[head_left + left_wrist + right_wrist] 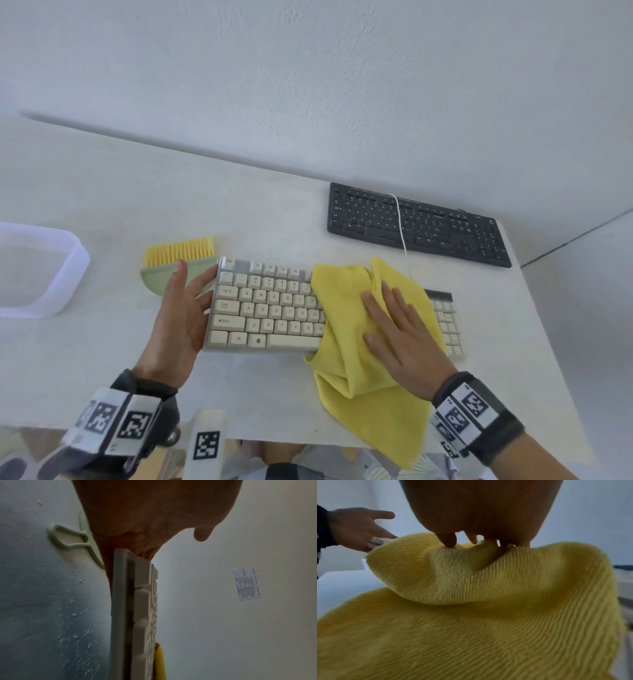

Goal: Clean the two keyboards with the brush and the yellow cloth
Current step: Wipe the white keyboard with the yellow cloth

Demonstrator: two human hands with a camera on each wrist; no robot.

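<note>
While the white tabletop [102, 192] carries everything in view, the risks gather around what is being pressed on it. A black keyboard [418, 224] is seen at the far right, near the wall, untouched, with a white cable [400, 219] draped across its keys. Nearer, a beige keyboard [270, 305] is laid flat, and its right half is covered by the yellow cloth [359, 342], which spills over the front edge of the tabletop. To the far left a translucent tray [73, 270] is seen, well apart from the rest. Just beside the beige keyboard's left end the brush [178, 260] is left lying, yellow bristles pointing away.

The cloth is pressed down by the right hand [397, 332], its fingers [448, 539] straight and slightly spread; nothing is pinched. The keyboard's left edge is braced by the left hand [181, 308], fingers straight against the side and thumb raised clear.

Wiping of the first keyboard is judged to be under way, with the black one not yet cleaned. Since the brace is only an open palm, the keyboard could be shoved sideways into the brush if the wipe is driven hard to the left. The hanging part of the cloth could be dragged off the edge by its own weight once pressure is eased. Keycaps might be snagged by the ribbed weave, and the cable could be caught.
</note>
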